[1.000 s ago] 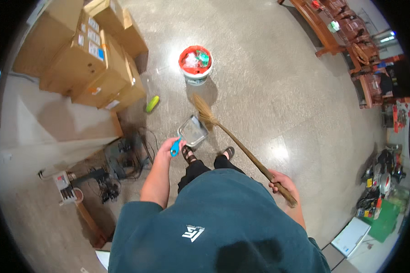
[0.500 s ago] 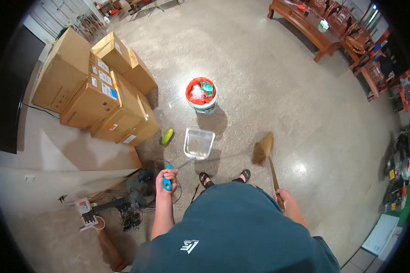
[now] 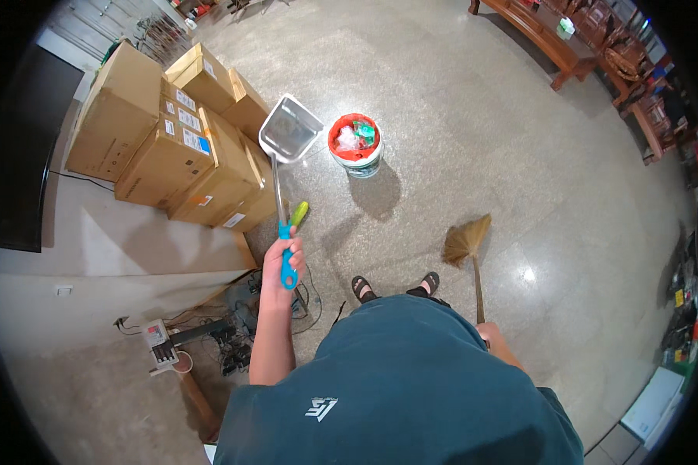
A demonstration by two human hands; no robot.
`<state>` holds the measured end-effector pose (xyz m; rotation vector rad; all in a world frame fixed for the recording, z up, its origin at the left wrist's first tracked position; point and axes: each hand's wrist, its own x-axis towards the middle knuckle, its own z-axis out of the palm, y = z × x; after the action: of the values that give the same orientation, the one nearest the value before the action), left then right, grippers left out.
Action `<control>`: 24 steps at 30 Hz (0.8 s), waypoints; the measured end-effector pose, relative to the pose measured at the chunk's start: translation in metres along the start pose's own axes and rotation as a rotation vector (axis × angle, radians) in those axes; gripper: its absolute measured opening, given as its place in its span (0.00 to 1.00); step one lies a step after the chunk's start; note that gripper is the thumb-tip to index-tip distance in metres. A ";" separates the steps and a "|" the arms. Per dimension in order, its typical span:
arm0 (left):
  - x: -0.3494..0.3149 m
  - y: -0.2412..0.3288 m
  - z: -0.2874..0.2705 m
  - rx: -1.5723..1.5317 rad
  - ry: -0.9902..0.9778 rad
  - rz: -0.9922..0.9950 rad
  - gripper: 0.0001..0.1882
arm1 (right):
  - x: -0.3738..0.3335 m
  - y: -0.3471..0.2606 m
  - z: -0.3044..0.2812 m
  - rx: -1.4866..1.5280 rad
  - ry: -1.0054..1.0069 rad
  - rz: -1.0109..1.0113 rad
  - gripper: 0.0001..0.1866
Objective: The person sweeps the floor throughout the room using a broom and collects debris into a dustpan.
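Observation:
My left hand (image 3: 275, 267) is closed around the blue grip of a long-handled dustpan (image 3: 290, 132). Its pale, white-rimmed pan is raised between the cardboard boxes and the bucket, and I make out nothing lying in it. The white bucket (image 3: 366, 166), lined with a red bag, stands just right of the pan with crumpled clear and green wrappers inside. In my right hand (image 3: 492, 339) is the handle of a straw broom (image 3: 467, 239), whose fanned bristles are low over the floor at right. A yellow-green elongated object (image 3: 299, 215) shows beside the dustpan handle.
Stacked cardboard boxes (image 3: 163, 155) stand along the left wall. Tangled cables (image 3: 236, 349) and a power strip (image 3: 160, 345) lie low at left. A carved wooden table (image 3: 535, 35) and chairs are at the far right. My sandalled feet (image 3: 362, 288) are on the speckled floor.
My left hand has lifted the dustpan and swung it forward and left, from near my feet to beside the bucket. The broom head has shifted slightly right, its bristles now fanned out.

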<state>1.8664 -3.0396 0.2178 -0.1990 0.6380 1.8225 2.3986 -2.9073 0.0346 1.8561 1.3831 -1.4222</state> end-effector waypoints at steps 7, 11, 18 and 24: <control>0.064 -0.036 -0.024 0.745 0.174 0.029 0.13 | -0.017 -0.018 0.007 0.174 0.078 0.097 0.07; 0.086 -0.066 -0.047 0.942 0.109 0.008 0.13 | -0.031 -0.016 0.009 0.239 0.112 0.103 0.07; 0.103 -0.090 -0.084 1.180 0.109 -0.090 0.10 | -0.048 -0.015 0.015 0.191 0.119 -0.004 0.07; 0.098 -0.103 -0.073 1.288 0.202 -0.035 0.12 | -0.049 -0.015 0.019 0.148 0.148 0.012 0.09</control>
<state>1.9145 -2.9742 0.0800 0.4722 1.7791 1.0608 2.3769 -2.9377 0.0743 2.0976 1.3638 -1.4419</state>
